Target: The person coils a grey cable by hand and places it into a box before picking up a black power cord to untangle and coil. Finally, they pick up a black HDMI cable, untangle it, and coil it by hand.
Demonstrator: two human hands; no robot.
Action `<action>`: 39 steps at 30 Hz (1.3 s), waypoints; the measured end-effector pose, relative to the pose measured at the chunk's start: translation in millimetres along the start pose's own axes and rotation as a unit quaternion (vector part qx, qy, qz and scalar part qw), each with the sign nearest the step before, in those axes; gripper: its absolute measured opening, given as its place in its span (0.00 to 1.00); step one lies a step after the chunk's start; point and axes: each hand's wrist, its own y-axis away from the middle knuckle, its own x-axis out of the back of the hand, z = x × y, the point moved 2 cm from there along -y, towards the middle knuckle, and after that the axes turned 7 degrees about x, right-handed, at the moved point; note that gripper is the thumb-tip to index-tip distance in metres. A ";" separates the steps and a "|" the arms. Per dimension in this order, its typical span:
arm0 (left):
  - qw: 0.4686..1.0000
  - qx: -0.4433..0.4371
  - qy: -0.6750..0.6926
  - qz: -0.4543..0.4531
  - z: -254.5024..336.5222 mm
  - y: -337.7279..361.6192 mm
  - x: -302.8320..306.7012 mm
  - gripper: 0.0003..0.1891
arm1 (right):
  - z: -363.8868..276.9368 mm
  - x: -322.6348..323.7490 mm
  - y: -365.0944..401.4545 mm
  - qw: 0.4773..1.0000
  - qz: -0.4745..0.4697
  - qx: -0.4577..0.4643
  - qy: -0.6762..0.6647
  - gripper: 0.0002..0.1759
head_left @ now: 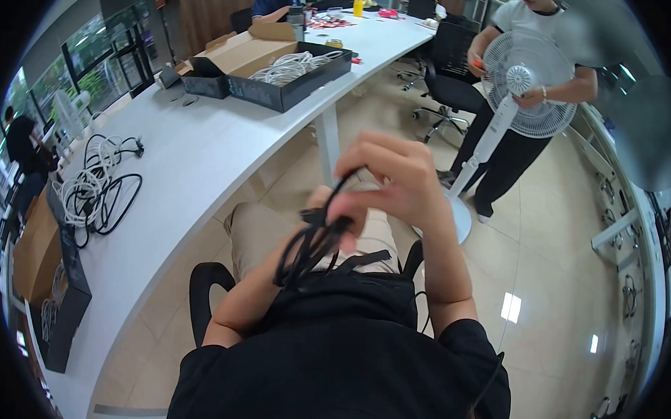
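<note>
A looped black cable (302, 247) hangs in front of my lap, gathered in a bundle. My left hand (322, 209) is closed around the bundle, partly hidden behind the other hand. Above it my right hand (389, 174) pinches a length of the same black cable between thumb and fingers, raised in an arc. The two hands overlap, and motion blurs the fingers.
On the white table (180, 173) lie tangled white and black cables (97, 188), a box of white cables (289, 76) and another box (65, 302). A co-worker holds a white standing fan (522, 81) at the right. Black office chairs (454, 72) stand behind.
</note>
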 end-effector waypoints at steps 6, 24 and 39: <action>0.910 -0.073 0.034 0.407 -7.5 -4.9 12.6 0.41 | 3.9 -41.8 46.1 0.959 0.204 -0.186 0.070 0.13; 0.854 -0.084 0.093 0.504 -22.1 -15.8 71.5 0.25 | -12.1 -101.2 72.7 0.957 0.161 -0.242 0.005 0.15; 0.764 -0.230 -0.026 0.602 14.0 5.0 73.6 0.07 | 8.7 -108.8 61.9 0.982 0.180 -0.058 -0.016 0.60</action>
